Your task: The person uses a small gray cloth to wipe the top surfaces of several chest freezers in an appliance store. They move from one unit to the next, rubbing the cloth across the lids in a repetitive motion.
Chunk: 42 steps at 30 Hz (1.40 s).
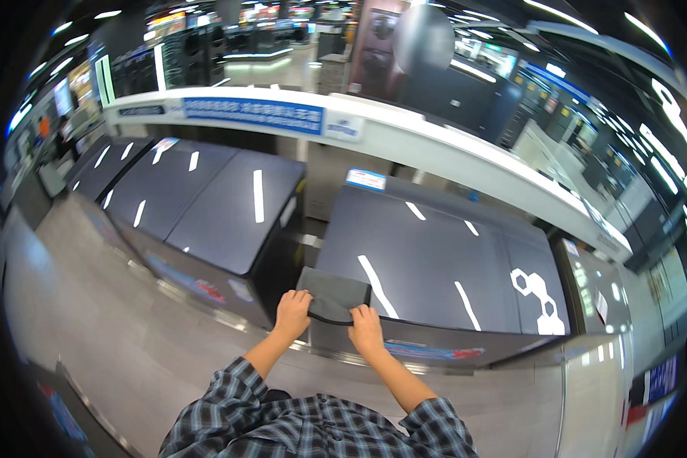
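A folded grey cloth [334,296] with a dark edge is stretched between my two hands. My left hand [293,311] pinches its left side, fingers closed on the edge. On the opposite side, my right hand [365,327] grips the lower right corner. The cloth is at the near left corner of a dark grey glossy chest freezer [435,259] and hides that corner. Whether it rests on the lid or hangs just above it, I cannot tell.
To the left stands another dark chest freezer [214,198], a narrow gap between the two. Behind them runs a white ledge [404,130] with a blue sign [252,114]. A small label card [366,179] sits at the lid's back. Grey floor [153,336] lies in front.
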Tool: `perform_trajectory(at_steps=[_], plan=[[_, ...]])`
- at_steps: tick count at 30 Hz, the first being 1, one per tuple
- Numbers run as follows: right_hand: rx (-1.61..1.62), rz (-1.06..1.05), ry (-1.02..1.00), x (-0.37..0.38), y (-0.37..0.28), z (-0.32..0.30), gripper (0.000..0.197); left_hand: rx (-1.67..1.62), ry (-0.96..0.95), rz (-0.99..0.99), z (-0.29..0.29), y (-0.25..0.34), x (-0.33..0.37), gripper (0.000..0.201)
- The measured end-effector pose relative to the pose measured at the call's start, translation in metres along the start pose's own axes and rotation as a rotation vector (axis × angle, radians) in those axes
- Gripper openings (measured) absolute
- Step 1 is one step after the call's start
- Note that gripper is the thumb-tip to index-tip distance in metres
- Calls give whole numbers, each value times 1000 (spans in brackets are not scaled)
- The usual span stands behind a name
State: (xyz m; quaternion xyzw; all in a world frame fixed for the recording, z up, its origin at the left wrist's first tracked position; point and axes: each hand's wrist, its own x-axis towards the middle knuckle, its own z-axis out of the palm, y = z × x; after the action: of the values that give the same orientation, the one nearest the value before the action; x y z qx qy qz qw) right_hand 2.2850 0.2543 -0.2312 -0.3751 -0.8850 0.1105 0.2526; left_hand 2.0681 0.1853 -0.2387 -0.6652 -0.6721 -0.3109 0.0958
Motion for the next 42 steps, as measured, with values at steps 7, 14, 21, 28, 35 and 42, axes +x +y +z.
perform_trajectory(at_steps=[7,14,21,28,35,42], plan=[[114,-150,-510,-16,-69,87,30,52,-636,-518,-29,-83,-119,22],[-258,-416,-1332,-23,-139,240,49,-18,-449,-1259,-55,-173,-380,26],[-410,-574,-1174,45,-269,317,53,275,2,-2012,-162,-147,-671,34],[-457,-835,-1113,74,-422,397,40,122,367,-2398,-147,10,-734,19],[-367,-1324,-1161,14,-525,455,38,-311,133,-2428,-31,83,-625,23],[-222,-1778,-1270,-46,-630,439,33,-335,1046,-2882,-55,30,-594,79]])
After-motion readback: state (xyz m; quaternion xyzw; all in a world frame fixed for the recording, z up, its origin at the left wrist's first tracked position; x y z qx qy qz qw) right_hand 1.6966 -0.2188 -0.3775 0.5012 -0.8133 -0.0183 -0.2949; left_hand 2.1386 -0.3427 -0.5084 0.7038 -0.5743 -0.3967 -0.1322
